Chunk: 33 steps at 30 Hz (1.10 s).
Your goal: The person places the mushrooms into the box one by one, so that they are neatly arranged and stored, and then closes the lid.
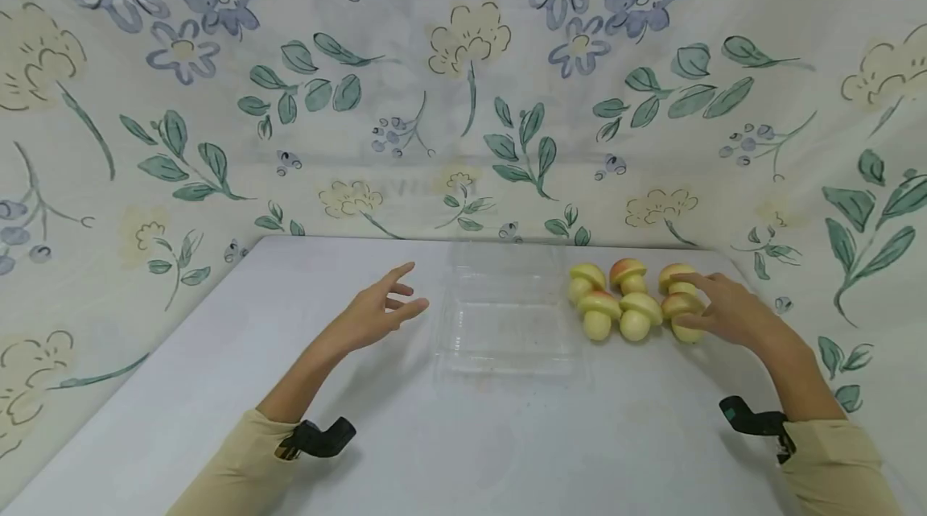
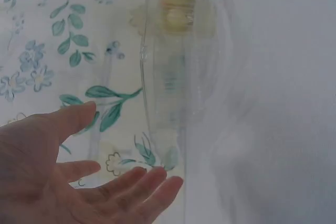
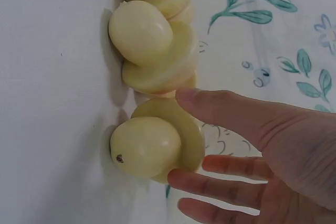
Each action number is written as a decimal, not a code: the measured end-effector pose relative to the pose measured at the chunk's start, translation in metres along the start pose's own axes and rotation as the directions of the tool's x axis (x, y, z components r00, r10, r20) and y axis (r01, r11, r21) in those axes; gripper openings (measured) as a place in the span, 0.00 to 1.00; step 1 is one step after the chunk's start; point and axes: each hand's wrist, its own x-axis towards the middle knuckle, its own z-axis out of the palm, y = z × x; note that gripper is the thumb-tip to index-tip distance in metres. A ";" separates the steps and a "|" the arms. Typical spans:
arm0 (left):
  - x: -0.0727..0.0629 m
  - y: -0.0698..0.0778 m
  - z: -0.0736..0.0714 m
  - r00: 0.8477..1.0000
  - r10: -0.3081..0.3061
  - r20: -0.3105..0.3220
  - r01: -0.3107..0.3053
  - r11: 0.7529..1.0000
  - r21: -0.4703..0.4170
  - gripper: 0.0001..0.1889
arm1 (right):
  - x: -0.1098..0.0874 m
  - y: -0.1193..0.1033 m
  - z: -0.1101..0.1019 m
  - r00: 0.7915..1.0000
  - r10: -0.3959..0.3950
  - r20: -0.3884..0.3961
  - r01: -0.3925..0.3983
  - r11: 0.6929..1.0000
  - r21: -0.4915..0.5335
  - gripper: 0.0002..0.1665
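Note:
Several mushroom-shaped pieces [image 1: 635, 321], pale yellow with reddish-tinged caps, stand in two rows at the right of the table. My right hand [image 1: 735, 311] reaches over the rightmost pair. In the right wrist view, its thumb and straight fingers spread around the nearest mushroom-shaped piece [image 3: 147, 148], not closed on it; whether they touch it is hard to tell. A clear plastic box [image 1: 507, 331] with its lid folded back lies left of the pieces. My left hand [image 1: 376, 311] hovers left of the box, fingers apart, holding nothing.
A white table [image 1: 507, 452] spreads beneath everything. Behind it hangs a flower-patterned cloth [image 1: 405, 97] that meets the table's back edge. Dark wrist cameras [image 1: 319, 437] sit on both wrists.

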 end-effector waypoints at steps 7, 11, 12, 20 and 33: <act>0.004 -0.002 0.011 0.993 0.029 0.115 0.003 0.962 -0.272 0.40 | -0.002 0.001 0.000 1.000 0.009 0.017 -0.009 1.000 -0.013 0.46; 0.006 -0.002 0.018 0.988 0.041 0.148 0.020 0.920 -0.392 0.38 | -0.003 0.003 0.000 0.999 0.019 0.035 -0.019 1.000 0.013 0.47; 0.006 -0.003 0.020 0.987 0.045 0.153 0.022 0.912 -0.410 0.37 | -0.003 0.004 0.001 0.999 0.017 0.042 -0.018 0.999 0.027 0.47; 0.005 -0.006 0.027 0.986 0.047 0.163 0.032 0.892 -0.451 0.34 | -0.001 0.006 0.006 0.996 -0.031 0.078 0.025 0.997 0.072 0.46; 0.008 -0.009 0.033 0.988 -0.001 0.153 0.080 0.857 -0.508 0.35 | 0.002 0.010 0.011 0.996 -0.033 0.084 0.026 0.995 0.091 0.46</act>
